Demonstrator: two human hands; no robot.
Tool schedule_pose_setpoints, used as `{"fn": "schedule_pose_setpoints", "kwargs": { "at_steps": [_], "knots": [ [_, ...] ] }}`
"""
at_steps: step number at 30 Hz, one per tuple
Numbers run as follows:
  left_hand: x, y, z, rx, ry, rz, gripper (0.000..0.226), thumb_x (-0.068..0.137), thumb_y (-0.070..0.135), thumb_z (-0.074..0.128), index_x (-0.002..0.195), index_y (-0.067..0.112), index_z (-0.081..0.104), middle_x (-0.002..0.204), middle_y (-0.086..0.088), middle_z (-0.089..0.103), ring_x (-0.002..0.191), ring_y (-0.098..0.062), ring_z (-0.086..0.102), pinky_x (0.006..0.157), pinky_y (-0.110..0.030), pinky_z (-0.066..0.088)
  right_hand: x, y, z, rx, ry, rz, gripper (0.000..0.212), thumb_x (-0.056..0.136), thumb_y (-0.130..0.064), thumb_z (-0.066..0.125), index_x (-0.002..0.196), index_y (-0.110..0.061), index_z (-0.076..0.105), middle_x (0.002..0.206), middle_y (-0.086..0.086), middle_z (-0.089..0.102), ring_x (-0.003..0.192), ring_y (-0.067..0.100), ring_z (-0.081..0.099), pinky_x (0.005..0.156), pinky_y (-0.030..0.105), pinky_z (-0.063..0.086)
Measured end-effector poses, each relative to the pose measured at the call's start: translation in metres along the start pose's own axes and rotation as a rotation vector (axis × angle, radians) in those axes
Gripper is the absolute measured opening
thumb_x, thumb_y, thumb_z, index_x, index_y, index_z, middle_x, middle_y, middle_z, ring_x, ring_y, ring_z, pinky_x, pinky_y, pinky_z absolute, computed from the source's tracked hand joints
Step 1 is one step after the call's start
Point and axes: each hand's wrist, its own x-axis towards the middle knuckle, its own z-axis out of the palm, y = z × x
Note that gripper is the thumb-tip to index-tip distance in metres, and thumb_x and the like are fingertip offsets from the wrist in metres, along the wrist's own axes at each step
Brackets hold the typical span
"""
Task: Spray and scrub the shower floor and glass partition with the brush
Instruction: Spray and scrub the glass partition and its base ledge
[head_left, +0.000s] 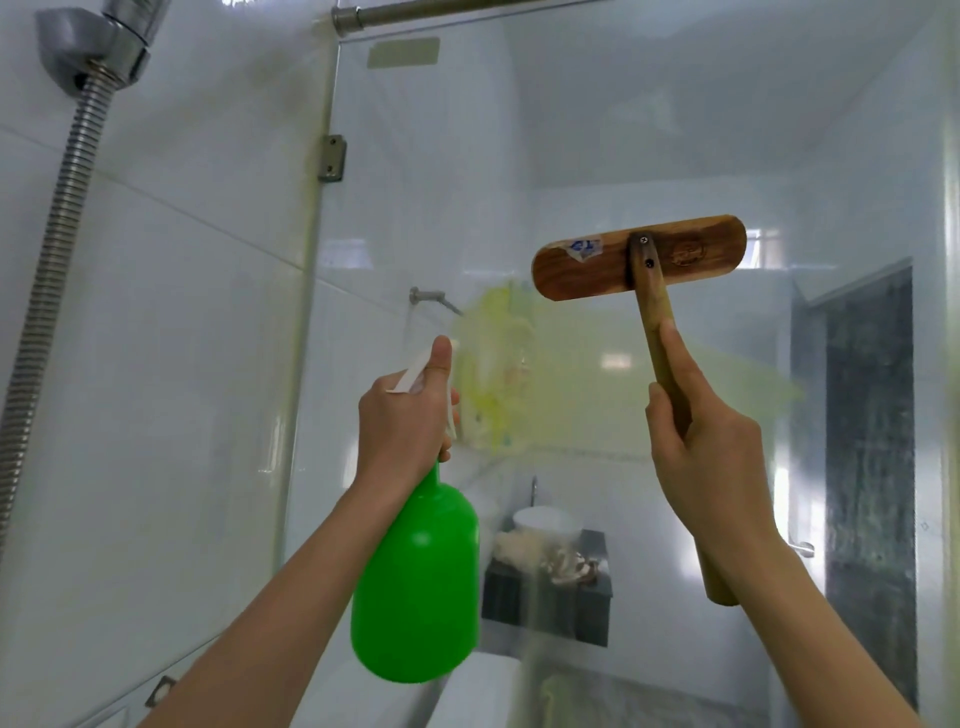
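Observation:
My left hand (405, 415) grips the white trigger head of a green spray bottle (415, 587), thumb on top, nozzle pointing at the glass partition (519, 156). My right hand (701, 452) grips the wooden handle of a scrub brush (639, 257), index finger stretched along the handle. The brush's wooden back faces me and its head lies flat against the glass at upper right. The shower floor is out of view.
A metal shower hose (57, 223) and its holder hang on the white tiled wall at left. A glass hinge bracket (331, 157) sits on the partition's edge. Behind the glass are a yellow hanging item (498, 364), a dark counter with a sink (545, 582) and a dark door (867, 467).

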Motion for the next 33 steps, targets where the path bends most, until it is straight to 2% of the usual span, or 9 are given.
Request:
{"fn": "schedule_pose_setpoints", "kwargs": {
  "at_steps": [4, 8, 11, 14, 17, 20, 26, 31, 33],
  "knots": [
    [0.0, 0.007, 0.011, 0.019, -0.063, 0.03, 0.06, 0.101, 0.054, 0.047, 0.086, 0.004, 0.075, 0.07, -0.012, 0.07, 0.032, -0.009, 0.048, 0.039, -0.016, 0.045, 0.003, 0.0, -0.001, -0.009, 0.009, -0.005, 0.06, 0.098, -0.017, 0.046, 0.149, -0.037, 0.022, 0.062, 0.004, 0.057, 0.047, 0.014, 0.05, 0.049, 0.028, 0.052],
    [-0.003, 0.014, 0.022, 0.008, -0.115, 0.023, 0.061, 0.101, 0.054, 0.048, 0.08, 0.002, 0.072, 0.065, -0.009, 0.066, 0.032, -0.008, 0.048, 0.038, -0.015, 0.042, 0.003, 0.001, -0.005, -0.008, 0.015, -0.002, 0.06, 0.098, -0.018, 0.046, 0.149, -0.039, 0.022, 0.067, 0.006, 0.06, 0.048, 0.016, 0.052, 0.051, 0.035, 0.055],
    [-0.005, 0.019, 0.028, -0.031, -0.098, 0.022, 0.058, 0.101, 0.054, 0.048, 0.079, 0.005, 0.07, 0.059, -0.005, 0.061, 0.031, -0.006, 0.047, 0.038, -0.016, 0.043, 0.003, 0.003, -0.01, -0.011, 0.019, -0.001, 0.059, 0.098, -0.018, 0.045, 0.149, -0.038, 0.022, 0.065, 0.005, 0.059, 0.049, 0.016, 0.052, 0.052, 0.035, 0.055],
    [0.001, 0.02, 0.022, -0.017, -0.061, 0.032, 0.061, 0.102, 0.055, 0.045, 0.086, 0.004, 0.075, 0.065, -0.009, 0.067, 0.031, -0.006, 0.049, 0.039, -0.016, 0.044, 0.003, 0.005, -0.016, -0.016, 0.026, 0.0, 0.058, 0.099, -0.019, 0.044, 0.149, -0.038, 0.022, 0.066, 0.006, 0.059, 0.05, 0.016, 0.052, 0.052, 0.031, 0.054],
    [0.014, 0.017, 0.012, -0.007, -0.03, 0.022, 0.065, 0.101, 0.061, 0.043, 0.082, 0.007, 0.075, 0.08, -0.019, 0.076, 0.036, -0.012, 0.053, 0.051, -0.026, 0.051, 0.003, 0.007, -0.019, -0.016, 0.022, 0.001, 0.058, 0.098, -0.02, 0.044, 0.149, -0.037, 0.022, 0.066, 0.003, 0.059, 0.05, 0.014, 0.052, 0.051, 0.024, 0.052],
    [0.025, 0.018, 0.007, -0.014, -0.044, 0.013, 0.066, 0.1, 0.063, 0.043, 0.075, 0.009, 0.072, 0.08, -0.02, 0.076, 0.038, -0.016, 0.053, 0.062, -0.032, 0.048, 0.003, 0.006, -0.019, -0.014, 0.019, 0.012, 0.058, 0.098, -0.019, 0.044, 0.149, -0.037, 0.023, 0.067, 0.004, 0.06, 0.051, 0.015, 0.053, 0.053, 0.026, 0.053],
    [0.031, 0.016, 0.004, 0.019, -0.087, 0.043, 0.061, 0.102, 0.058, 0.045, 0.079, 0.009, 0.074, 0.08, -0.006, 0.078, 0.035, -0.012, 0.05, 0.047, -0.024, 0.047, 0.002, 0.003, -0.015, 0.001, -0.007, 0.01, 0.058, 0.098, -0.019, 0.045, 0.149, -0.037, 0.022, 0.065, 0.002, 0.059, 0.049, 0.014, 0.051, 0.05, 0.018, 0.047],
    [0.014, -0.001, -0.006, 0.036, -0.065, -0.018, 0.057, 0.099, 0.056, 0.052, 0.078, 0.008, 0.072, 0.076, -0.021, 0.071, 0.034, -0.013, 0.049, 0.04, -0.021, 0.044, -0.001, 0.001, -0.012, 0.003, -0.018, 0.017, 0.058, 0.098, -0.019, 0.045, 0.148, -0.036, 0.024, 0.064, 0.0, 0.058, 0.047, 0.013, 0.051, 0.049, 0.015, 0.045],
    [0.003, -0.013, -0.011, 0.063, -0.074, -0.027, 0.057, 0.099, 0.056, 0.052, 0.08, 0.006, 0.073, 0.086, -0.029, 0.071, 0.034, -0.013, 0.047, 0.04, -0.022, 0.044, -0.004, 0.001, -0.012, 0.004, -0.025, 0.026, 0.058, 0.098, -0.019, 0.045, 0.148, -0.037, 0.023, 0.064, 0.001, 0.058, 0.047, 0.013, 0.051, 0.049, 0.018, 0.048]
  ]
}}
